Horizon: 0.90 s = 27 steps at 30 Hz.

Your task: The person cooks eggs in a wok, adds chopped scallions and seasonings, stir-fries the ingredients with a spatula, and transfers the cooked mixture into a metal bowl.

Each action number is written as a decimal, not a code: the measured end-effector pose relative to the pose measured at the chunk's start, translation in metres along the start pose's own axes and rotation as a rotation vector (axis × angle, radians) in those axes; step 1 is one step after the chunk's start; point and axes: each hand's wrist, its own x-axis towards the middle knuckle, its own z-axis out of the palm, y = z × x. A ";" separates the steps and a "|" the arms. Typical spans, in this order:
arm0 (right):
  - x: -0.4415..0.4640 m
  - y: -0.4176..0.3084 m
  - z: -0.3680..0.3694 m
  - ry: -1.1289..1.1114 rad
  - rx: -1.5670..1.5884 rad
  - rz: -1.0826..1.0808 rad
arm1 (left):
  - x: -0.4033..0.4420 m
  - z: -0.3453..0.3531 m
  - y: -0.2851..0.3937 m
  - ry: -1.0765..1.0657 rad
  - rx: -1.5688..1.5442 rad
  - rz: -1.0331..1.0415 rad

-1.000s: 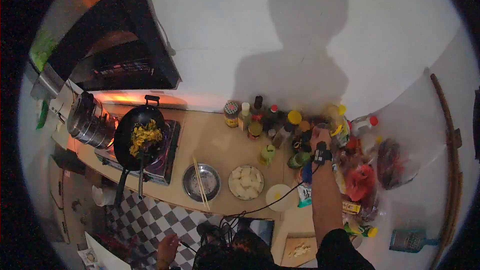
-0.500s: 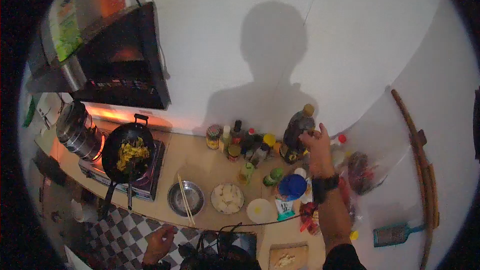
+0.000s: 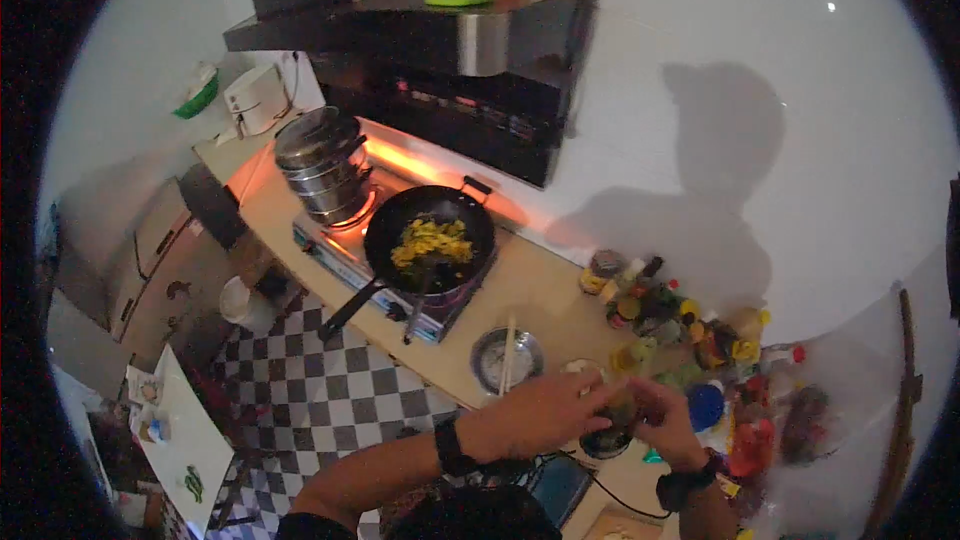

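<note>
Both my hands meet over the counter around a dark bottle [image 3: 608,440]. My left hand [image 3: 545,414] reaches across from the left, its fingers closed at the upper part of the bottle. From the other side my right hand [image 3: 668,422] also grips it, with bent fingers. The fingers partly hide the bottle's neck and cap. Just left of the hands is a metal bowl [image 3: 483,368] with chopsticks [image 3: 509,355] laid across it. Farther left, a black wok [image 3: 384,258] holds yellow food [image 3: 432,244] and a dark-handled utensil [image 3: 413,322].
A stacked steamer pot [image 3: 325,175] stands on the other burner beneath the range hood [image 3: 450,120]. Several condiment bottles [image 3: 655,305] crowd against the wall. A blue lid [image 3: 705,405] and plastic bags [image 3: 752,448] lie right of my hands. A cutting board [image 3: 625,522] is at the near edge.
The view has swung left. My right hand has brought the dark bottle from the back of the counter toward me, and my left hand has come up to hold it too.
</note>
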 end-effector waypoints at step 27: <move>0.193 -0.150 0.316 0.247 -0.431 0.018 | -0.301 -0.268 -0.235 0.567 -0.510 -0.639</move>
